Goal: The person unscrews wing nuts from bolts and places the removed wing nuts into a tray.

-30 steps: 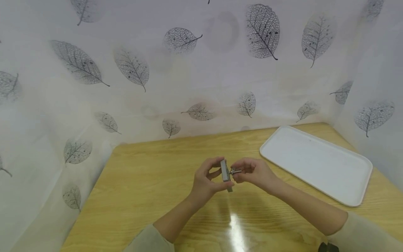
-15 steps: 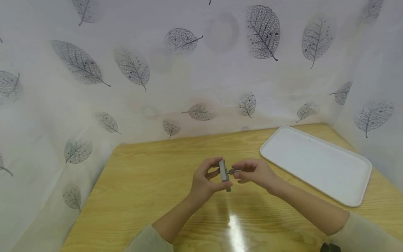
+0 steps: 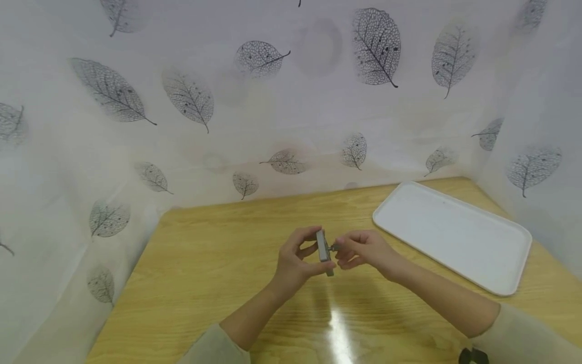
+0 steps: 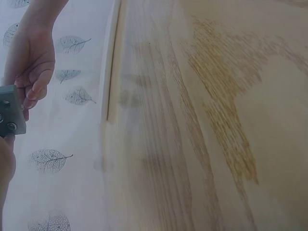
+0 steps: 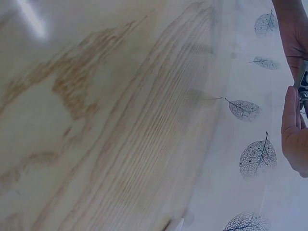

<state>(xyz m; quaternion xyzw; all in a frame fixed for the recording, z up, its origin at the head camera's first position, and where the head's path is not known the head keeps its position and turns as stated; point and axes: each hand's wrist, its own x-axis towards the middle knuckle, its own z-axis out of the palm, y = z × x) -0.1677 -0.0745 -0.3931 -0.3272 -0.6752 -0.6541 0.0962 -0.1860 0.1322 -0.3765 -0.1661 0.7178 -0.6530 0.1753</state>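
Gray blk [image 3: 322,246] in L hand [image 3: 292,259]

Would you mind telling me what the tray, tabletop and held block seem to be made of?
White tray: probably plastic, smooth, from its even surface.
Tabletop: wood or wood-look laminate, glossy, given the grain and bright reflection.
Grey block: perhaps metal, satin, from its uniform grey faces.

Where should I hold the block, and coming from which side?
Best by its opposite ends, I'd judge, coming from the left: the block is a flat slab, and a metal stem juts from its right face toward the right hand. The left hand spans it that way, clear of the stem.
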